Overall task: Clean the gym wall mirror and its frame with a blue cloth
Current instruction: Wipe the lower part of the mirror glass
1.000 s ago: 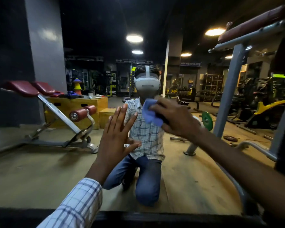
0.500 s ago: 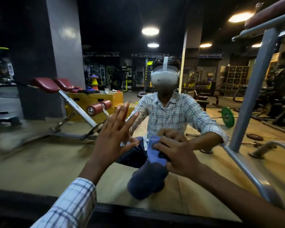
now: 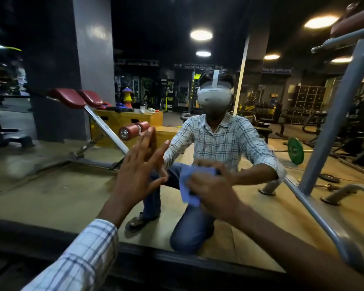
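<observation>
A large wall mirror [image 3: 51,185] fills the view and reflects me kneeling on the gym floor. Its dark lower frame [image 3: 156,259] runs across the bottom. My left hand [image 3: 139,171] lies flat against the glass with the fingers spread. My right hand [image 3: 212,190], blurred by motion, grips a crumpled blue cloth [image 3: 187,185] and presses it on the glass at about waist height of the reflection, just right of the left hand.
A grey steel machine frame [image 3: 334,114] with a padded top stands close at the right, and its lower tube [image 3: 315,219] slants down beside my right arm. Reflected behind me are a red-padded bench [image 3: 76,99], a yellow box [image 3: 130,120] and a green weight plate [image 3: 295,151].
My right hand has swept the blue cloth down the glass from head height to waist height. The left hand has stayed flat on the mirror. The view has shifted a little.
</observation>
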The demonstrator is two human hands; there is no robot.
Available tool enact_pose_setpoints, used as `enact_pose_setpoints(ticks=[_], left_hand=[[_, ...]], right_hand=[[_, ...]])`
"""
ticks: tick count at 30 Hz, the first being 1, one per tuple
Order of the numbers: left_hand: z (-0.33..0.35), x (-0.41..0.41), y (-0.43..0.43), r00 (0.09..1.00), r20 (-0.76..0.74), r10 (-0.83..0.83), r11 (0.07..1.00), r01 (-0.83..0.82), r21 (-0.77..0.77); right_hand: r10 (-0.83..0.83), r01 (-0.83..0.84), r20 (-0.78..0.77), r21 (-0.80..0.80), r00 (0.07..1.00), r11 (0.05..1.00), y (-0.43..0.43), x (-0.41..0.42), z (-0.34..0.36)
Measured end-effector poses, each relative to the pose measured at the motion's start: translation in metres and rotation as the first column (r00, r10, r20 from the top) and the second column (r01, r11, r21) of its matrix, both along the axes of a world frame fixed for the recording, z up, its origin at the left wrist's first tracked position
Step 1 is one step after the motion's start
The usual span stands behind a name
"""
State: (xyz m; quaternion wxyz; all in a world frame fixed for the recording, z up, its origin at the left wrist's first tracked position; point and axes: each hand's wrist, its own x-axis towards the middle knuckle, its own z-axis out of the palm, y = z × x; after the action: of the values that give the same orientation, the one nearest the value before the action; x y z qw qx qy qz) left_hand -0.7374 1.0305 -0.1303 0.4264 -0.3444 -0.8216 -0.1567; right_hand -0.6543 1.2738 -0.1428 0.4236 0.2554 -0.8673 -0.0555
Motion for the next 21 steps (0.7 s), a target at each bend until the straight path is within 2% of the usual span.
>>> enact_pose_setpoints(ticks=[1,2,3,6,8,10,11,14,16,19,21], left_hand=[[0.001,-0.002,-0.007,1.000,0.009,0.010,1.000,-0.010,-0.001],[0.002,-0.004,-0.012,1.000,0.013,0.010,1.000,-0.010,-0.006],[0.002,-0.006,-0.016,1.000,0.012,0.004,1.000,-0.004,-0.009],[0.002,-0.014,-0.019,1.000,0.006,-0.014,1.000,0.014,-0.004],[-0.001,-0.017,-0.019,0.999,-0.010,-0.033,0.999,0.033,0.014],[-0.004,-0.020,-0.020,0.998,-0.019,-0.059,0.997,0.060,0.042],[-0.006,-0.022,-0.020,0.997,-0.025,-0.067,0.996,0.068,0.051],[-0.013,-0.027,-0.023,0.998,-0.019,-0.059,0.995,0.061,0.084],[-0.021,-0.028,-0.027,0.998,-0.011,-0.060,0.992,0.061,0.114],[-0.033,-0.030,-0.038,0.999,0.020,-0.049,0.989,0.045,0.140],[-0.036,-0.032,-0.044,0.999,0.037,-0.038,0.990,0.033,0.135]], right_hand=[[0.004,-0.013,0.078,0.126,0.997,0.992,-0.002,0.000,-0.014],[-0.013,-0.002,0.093,0.163,0.996,0.987,0.000,-0.001,-0.012],[-0.045,0.038,0.051,0.126,0.998,0.991,0.002,-0.001,0.004],[-0.159,0.125,-0.178,-0.188,0.971,0.974,0.007,0.000,0.076],[-0.196,0.063,-0.313,-0.388,0.929,0.919,0.005,0.001,0.111],[-0.218,-0.021,-0.367,-0.549,0.905,0.836,-0.010,-0.008,0.103],[-0.204,-0.022,-0.338,-0.560,0.919,0.828,-0.018,-0.016,0.081],[-0.081,0.059,-0.057,-0.317,0.995,0.947,-0.034,-0.028,-0.011],[-0.083,0.094,0.070,-0.177,0.994,0.980,-0.030,-0.029,-0.044],[-0.029,0.050,0.137,-0.147,0.990,0.988,-0.030,-0.026,-0.036],[-0.020,0.025,0.075,-0.063,0.997,0.998,-0.034,-0.017,-0.013]])
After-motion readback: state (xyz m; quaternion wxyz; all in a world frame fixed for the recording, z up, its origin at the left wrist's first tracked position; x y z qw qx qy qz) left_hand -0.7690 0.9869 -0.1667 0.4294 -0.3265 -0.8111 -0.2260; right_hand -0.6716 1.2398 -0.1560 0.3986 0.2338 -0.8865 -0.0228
